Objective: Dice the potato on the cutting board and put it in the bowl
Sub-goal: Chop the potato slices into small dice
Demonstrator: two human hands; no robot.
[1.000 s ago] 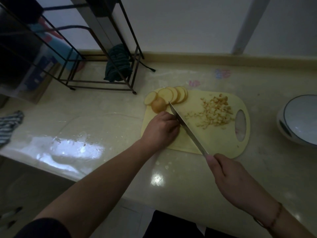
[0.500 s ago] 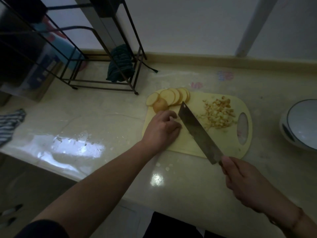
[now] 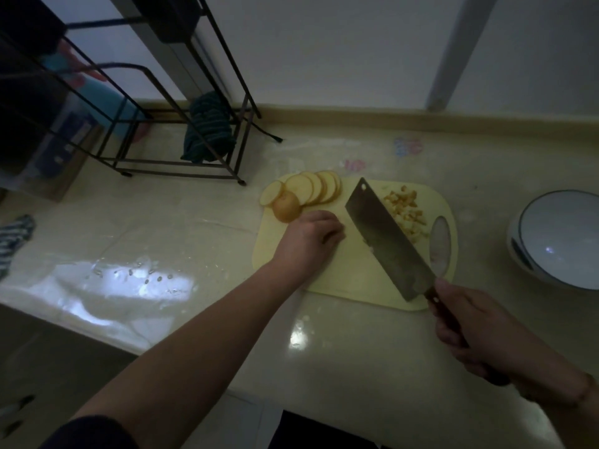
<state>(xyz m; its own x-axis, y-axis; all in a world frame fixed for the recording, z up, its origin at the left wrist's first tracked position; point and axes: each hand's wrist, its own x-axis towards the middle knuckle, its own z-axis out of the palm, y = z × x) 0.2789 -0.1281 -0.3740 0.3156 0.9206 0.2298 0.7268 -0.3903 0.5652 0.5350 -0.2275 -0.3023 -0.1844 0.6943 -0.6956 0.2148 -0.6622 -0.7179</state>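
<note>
On the cutting board: potato slices at its far-left corner, dice far right (under the knife) — bowl right of it, rack behind-left.

left arm: bare forearm, dark sleeve ending near the elbow
right arm: bare, thin bracelet at the wrist
clothing: dark garment below the bench edge
</note>
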